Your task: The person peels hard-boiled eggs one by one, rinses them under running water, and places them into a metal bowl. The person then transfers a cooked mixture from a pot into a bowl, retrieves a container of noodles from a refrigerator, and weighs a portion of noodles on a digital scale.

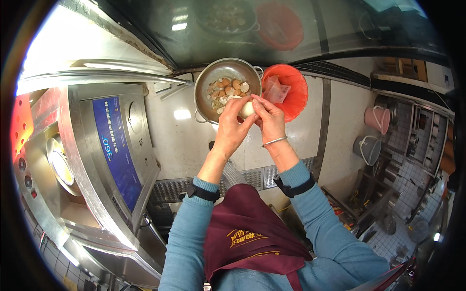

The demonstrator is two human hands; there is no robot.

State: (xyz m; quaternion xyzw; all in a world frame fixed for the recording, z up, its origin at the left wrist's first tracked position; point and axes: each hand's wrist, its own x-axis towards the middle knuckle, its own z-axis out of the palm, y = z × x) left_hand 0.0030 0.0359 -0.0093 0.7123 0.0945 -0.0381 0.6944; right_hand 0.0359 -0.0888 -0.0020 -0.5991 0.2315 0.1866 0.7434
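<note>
A pale, smooth egg (247, 110) is held up between both my hands, above the near rim of a steel basin. My left hand (232, 123) is wrapped round the egg's left side, thumb against it. The fingers of my right hand (270, 120) press on its upper right; a metal bangle circles that wrist. In the steel basin (208, 72) lie brown and white eggshell pieces (228, 89); whether whole eggs are among them I cannot tell. Just right of the basin stands a red plastic-lined bin (297, 92) with a crumpled clear plastic bag (276, 89) inside.
A stainless steel machine with a blue panel (116, 145) fills the left side. Behind the basin runs a dark reflective glass pane (213, 29). Pink (377, 120) and grey (367, 149) buckets and a metal rack (374, 194) are at the right.
</note>
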